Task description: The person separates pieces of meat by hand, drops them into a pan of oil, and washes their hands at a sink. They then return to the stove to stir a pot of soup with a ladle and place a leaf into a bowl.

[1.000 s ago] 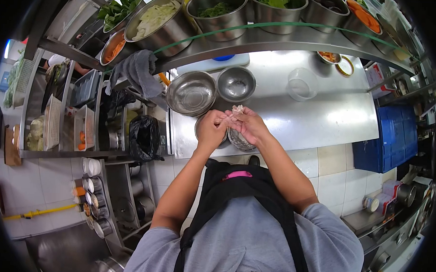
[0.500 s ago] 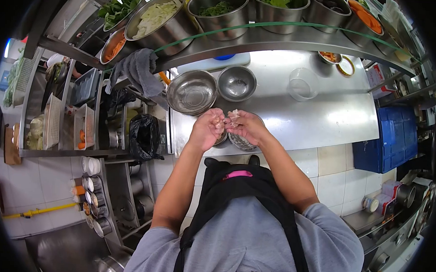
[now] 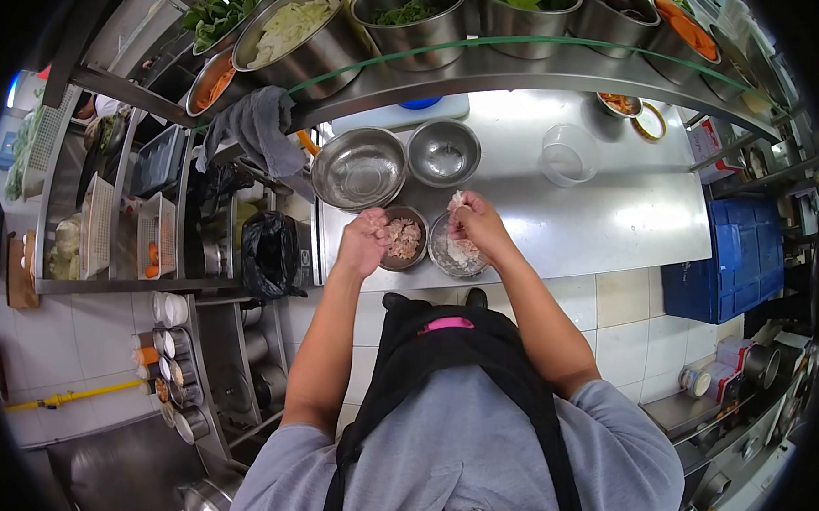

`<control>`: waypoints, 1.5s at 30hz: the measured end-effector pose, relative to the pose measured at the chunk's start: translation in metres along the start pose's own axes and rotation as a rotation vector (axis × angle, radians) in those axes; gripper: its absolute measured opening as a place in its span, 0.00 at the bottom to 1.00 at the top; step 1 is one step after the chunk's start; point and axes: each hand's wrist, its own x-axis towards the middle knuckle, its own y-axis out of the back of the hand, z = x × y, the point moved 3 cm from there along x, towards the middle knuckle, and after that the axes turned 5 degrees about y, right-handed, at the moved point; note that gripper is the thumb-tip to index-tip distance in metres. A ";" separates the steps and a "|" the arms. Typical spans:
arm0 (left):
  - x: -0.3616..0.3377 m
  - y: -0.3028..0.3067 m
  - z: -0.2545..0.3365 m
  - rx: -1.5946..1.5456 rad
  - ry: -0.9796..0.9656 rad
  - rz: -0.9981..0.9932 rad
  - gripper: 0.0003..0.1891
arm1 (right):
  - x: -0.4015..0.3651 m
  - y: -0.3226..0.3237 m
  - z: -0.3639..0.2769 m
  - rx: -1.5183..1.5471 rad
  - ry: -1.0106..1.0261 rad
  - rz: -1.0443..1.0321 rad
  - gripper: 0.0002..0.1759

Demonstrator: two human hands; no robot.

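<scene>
My left hand (image 3: 364,242) is at the left rim of a metal bowl of pinkish minced meat (image 3: 403,238), its fingers curled; whether anything is between them is too small to tell. Above the right side of a second bowl, which has white powder (image 3: 458,252) in it, my right hand (image 3: 477,226) pinches a small pale, powder-coated lump (image 3: 457,201). The two bowls stand side by side near the front edge of the steel table (image 3: 612,214). Behind them are a wide metal bowl (image 3: 359,169) and a smaller metal bowl (image 3: 444,154).
A clear plastic tub (image 3: 568,156) stands right of the metal bowls. Farther back are a small bowl of orange food (image 3: 620,105) and a cutting board (image 3: 388,114). The overhead shelf (image 3: 491,69) carries several vegetable containers. A grey cloth (image 3: 255,132) hangs at left.
My hands have moved apart, the left one leftward to the meat bowl and the right one slightly right. Both front bowls' contents now show.
</scene>
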 end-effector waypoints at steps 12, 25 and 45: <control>-0.020 0.025 -0.018 2.039 -0.251 0.144 0.13 | -0.027 0.002 -0.042 -0.910 0.313 -0.027 0.13; -0.041 -0.024 -0.009 1.874 -0.589 0.242 0.19 | -0.029 -0.006 -0.035 -0.319 0.073 -0.427 0.16; -0.032 -0.086 -0.037 1.632 -0.793 -0.073 0.19 | -0.020 -0.006 -0.016 -0.042 -0.202 -0.240 0.18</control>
